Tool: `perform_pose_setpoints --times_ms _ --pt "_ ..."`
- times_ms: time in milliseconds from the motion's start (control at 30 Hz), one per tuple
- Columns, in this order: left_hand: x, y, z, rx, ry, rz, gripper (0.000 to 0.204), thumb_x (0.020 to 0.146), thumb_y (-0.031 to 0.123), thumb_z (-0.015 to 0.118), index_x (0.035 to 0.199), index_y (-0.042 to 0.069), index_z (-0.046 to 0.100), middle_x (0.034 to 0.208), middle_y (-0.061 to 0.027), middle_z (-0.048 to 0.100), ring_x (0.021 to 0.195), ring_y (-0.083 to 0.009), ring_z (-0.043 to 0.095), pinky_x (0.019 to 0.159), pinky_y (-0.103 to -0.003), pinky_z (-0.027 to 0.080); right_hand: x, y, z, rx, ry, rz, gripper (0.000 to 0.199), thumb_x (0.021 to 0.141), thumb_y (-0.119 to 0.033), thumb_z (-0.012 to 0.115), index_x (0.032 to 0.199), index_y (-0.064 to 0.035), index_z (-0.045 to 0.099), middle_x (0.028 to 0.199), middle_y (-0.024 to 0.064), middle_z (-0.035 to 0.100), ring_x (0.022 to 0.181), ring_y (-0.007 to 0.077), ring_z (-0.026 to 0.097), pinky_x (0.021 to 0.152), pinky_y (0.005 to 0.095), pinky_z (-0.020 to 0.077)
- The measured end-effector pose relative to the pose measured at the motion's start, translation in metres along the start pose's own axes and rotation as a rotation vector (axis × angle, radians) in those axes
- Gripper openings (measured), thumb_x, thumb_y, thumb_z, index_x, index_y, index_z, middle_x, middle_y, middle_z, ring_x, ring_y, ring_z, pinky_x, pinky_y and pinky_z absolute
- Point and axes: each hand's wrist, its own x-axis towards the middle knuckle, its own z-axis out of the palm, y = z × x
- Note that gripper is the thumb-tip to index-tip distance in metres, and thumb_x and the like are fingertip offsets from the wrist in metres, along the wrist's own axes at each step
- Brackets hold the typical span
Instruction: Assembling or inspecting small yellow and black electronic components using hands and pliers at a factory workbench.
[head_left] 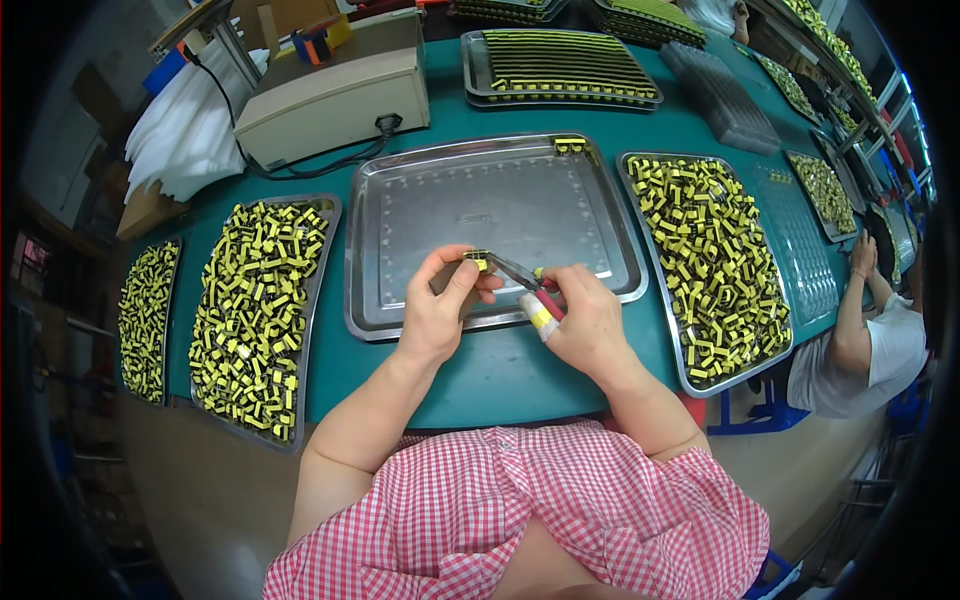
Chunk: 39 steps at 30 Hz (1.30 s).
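Over the near part of a large metal tray (470,205), my left hand (440,295) pinches a small yellow-and-black component (478,261) between thumb and fingers. My right hand (585,315) is closed around pliers (543,300) with red handles, and their dark jaws reach to the component. White and yellow tape wraps a finger of that hand. In the tray's far right corner lie a few more yellow-and-black components (570,145), set side by side.
Trays heaped with loose yellow components stand at left (255,320), far left (148,320) and right (712,270). Behind are a tray of neatly rowed components (565,65), clear plastic trays (720,95) and a beige box-shaped device (335,100) with a black cable. Another person (865,340) sits at the right.
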Motion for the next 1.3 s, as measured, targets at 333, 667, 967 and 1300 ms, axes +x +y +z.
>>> perform_pose_setpoints --times_ms 333,667,967,1300 --pt "0.001 0.0 -0.0005 0.047 0.017 -0.059 0.026 0.086 0.008 0.052 0.109 -0.003 0.05 0.088 -0.0106 0.058 0.077 -0.0173 0.059 0.065 -0.029 0.049 -0.001 0.0 -0.0007 -0.031 -0.026 0.024 0.03 0.068 -0.019 0.072 0.088 -0.0041 0.056 0.075 0.0086 0.055 0.061 0.0228 0.057 0.054 0.0332 0.0459" --pt "0.0016 -0.0013 0.0007 0.101 0.053 0.006 0.028 0.082 0.004 0.057 0.107 -0.003 0.049 0.089 -0.009 0.057 0.078 -0.0161 0.059 0.066 -0.026 0.05 -0.0015 -0.0005 -0.0013 -0.041 -0.046 0.049 0.03 0.068 -0.02 0.072 0.089 -0.0041 0.056 0.077 0.0094 0.056 0.063 0.0246 0.057 0.056 0.0345 0.0461" --pt "0.0013 -0.0028 -0.0003 0.158 0.066 0.073 0.028 0.079 0.004 0.06 0.104 -0.002 0.049 0.09 -0.0085 0.057 0.078 -0.0155 0.059 0.066 -0.026 0.05 -0.0007 -0.0015 -0.0015 -0.04 -0.029 0.046 0.031 0.068 -0.021 0.071 0.089 -0.0038 0.056 0.077 0.0095 0.056 0.064 0.0251 0.057 0.057 0.0351 0.0457" --pt "0.0028 -0.0034 0.0002 0.186 0.063 0.069 0.028 0.079 0.005 0.061 0.104 -0.002 0.051 0.089 -0.0075 0.056 0.078 -0.0149 0.059 0.066 -0.026 0.05 -0.0014 -0.0003 -0.0028 -0.041 -0.01 0.051 0.03 0.068 -0.021 0.071 0.089 -0.004 0.057 0.077 0.0096 0.056 0.065 0.0248 0.058 0.057 0.035 0.0458"
